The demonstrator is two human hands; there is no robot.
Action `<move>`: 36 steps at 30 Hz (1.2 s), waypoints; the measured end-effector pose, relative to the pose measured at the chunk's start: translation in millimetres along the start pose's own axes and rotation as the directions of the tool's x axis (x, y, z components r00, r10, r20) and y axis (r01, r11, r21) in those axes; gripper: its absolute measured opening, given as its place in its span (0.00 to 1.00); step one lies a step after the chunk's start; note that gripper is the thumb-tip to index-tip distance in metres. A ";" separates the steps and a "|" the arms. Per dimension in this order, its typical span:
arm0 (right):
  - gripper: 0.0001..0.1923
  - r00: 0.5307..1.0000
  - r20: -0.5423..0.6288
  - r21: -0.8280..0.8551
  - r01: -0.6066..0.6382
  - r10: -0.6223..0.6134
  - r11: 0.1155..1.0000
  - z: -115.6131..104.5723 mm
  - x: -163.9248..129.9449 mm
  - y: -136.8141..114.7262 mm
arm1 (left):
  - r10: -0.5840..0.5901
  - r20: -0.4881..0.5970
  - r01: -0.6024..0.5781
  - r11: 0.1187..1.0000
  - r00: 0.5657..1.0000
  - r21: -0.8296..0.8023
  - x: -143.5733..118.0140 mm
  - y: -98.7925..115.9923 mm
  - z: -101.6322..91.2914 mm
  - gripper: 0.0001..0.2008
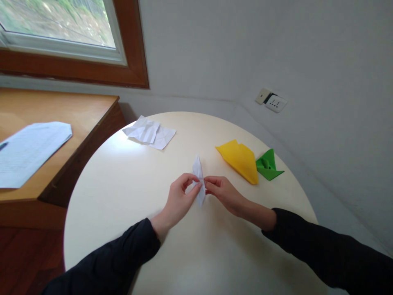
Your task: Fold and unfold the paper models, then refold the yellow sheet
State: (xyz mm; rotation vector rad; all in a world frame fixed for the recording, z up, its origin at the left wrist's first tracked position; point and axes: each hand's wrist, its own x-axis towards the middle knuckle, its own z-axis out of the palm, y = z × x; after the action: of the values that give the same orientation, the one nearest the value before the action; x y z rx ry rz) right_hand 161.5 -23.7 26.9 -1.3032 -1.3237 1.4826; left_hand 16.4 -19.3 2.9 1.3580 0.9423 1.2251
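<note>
Between my two hands is a small piece of folded white paper point(198, 166), long and narrow with pointed ends, held lengthwise away from me over the round table. My left hand point(181, 196) pinches its middle from the left with thumb and fingers. From the right side, my right hand point(225, 192) grips the same paper near its middle, fingertips pressed together. The fingertips hide part of the central folds. To the right of my right hand lie a folded yellow paper point(241, 159) and a green folded paper boat point(269, 165), which touch or nearly touch.
The round white table point(104, 209) bears creased white sheets point(147, 132) at its far left. A wooden desk point(89, 110) stands to the left, with printed papers point(33, 151) on it. A wall socket point(276, 103) and a wall are beyond the table's right edge.
</note>
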 end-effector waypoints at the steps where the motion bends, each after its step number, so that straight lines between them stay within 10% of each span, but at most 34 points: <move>1: 0.16 1.000 -0.005 -0.060 0.005 -0.005 0.998 -1.5 0.5 0.4 | -0.012 -0.006 0.012 1.000 1.000 0.001 0.1 0.8 -0.4 0.05; 7: 0.15 0.961 -0.130 -0.250 0.205 -0.243 0.946 -13.0 -0.7 -4.8 | -0.082 0.009 0.083 0.996 0.997 -0.025 1.4 0.2 -2.9 0.08; 12: 0.13 0.915 0.046 -0.386 0.386 -0.401 0.838 -17.4 -3.2 -19.5 | -0.079 0.081 0.082 0.996 0.994 -0.039 1.4 -2.4 -3.7 0.09; 36: 0.13 0.959 0.121 -0.281 0.281 -0.256 0.918 -19.4 -0.4 -11.2 | -0.310 0.248 0.394 0.785 0.918 -0.478 4.8 6.0 -2.2 0.14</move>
State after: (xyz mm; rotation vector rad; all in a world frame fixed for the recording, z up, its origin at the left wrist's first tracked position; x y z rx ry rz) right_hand 179.4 -17.8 38.9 -1.1895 -1.7559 1.1898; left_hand 14.6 -15.3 9.6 0.7826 0.6467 0.9682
